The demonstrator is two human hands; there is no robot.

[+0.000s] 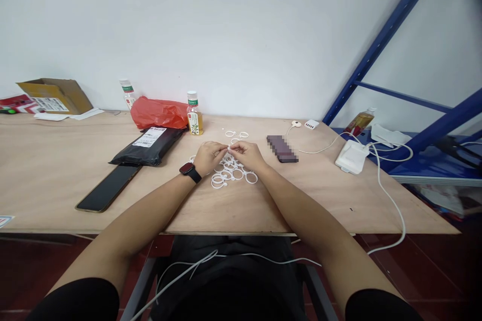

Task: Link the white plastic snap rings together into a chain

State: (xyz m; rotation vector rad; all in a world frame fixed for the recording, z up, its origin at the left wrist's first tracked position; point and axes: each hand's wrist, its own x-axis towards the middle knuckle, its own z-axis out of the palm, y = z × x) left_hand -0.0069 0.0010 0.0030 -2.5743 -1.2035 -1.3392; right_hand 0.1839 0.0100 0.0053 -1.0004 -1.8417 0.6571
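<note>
My left hand [208, 156] and my right hand [246, 155] meet above a heap of white plastic rings [227, 174]. Both are closed in a fingertip pinch on a small white piece [229, 147], which looks like part of another white ring; the fingers cover most of it. Each loose ring is thin and round, with a small tab or knob on its edge. Several lie overlapping beneath and in front of my hands. A few more rings [244, 135] lie apart just beyond my fingertips. On my left wrist is a black smartwatch [187, 169].
Left on the wooden table [233, 213] are a phone [109, 188], a black parcel [150, 146], a red plastic bag [160, 113], a drink bottle [194, 114] and a cardboard box [62, 95]. Right are a pixelated dark object [282, 149], a white charger [352, 156] with cables, and a blue frame [380, 45].
</note>
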